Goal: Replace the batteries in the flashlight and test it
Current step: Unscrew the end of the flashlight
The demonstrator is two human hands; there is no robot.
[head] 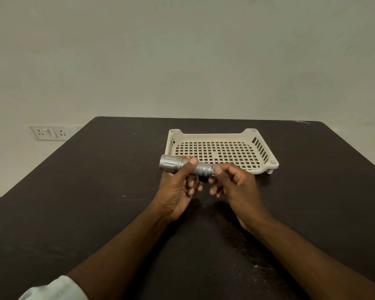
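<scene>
Flashlight (pixel 185 166), silver and knurled, gripped by left hand (pixel 179 191); right hand (pixel 232 182) pinches its tail end.

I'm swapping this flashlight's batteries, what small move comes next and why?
Probably twist the tail end off. Your left hand grips the flashlight body, and your right hand pinches its tail end, apparently still attached.

1 flashlight (pixel 186 166), 1 perforated tray (pixel 221 151), 1 dark surface (pixel 95 191). 2 hands: left hand (pixel 180 187) & right hand (pixel 236 187). 1 wall socket plate (pixel 50 132) w/ 2 outlets.
</scene>
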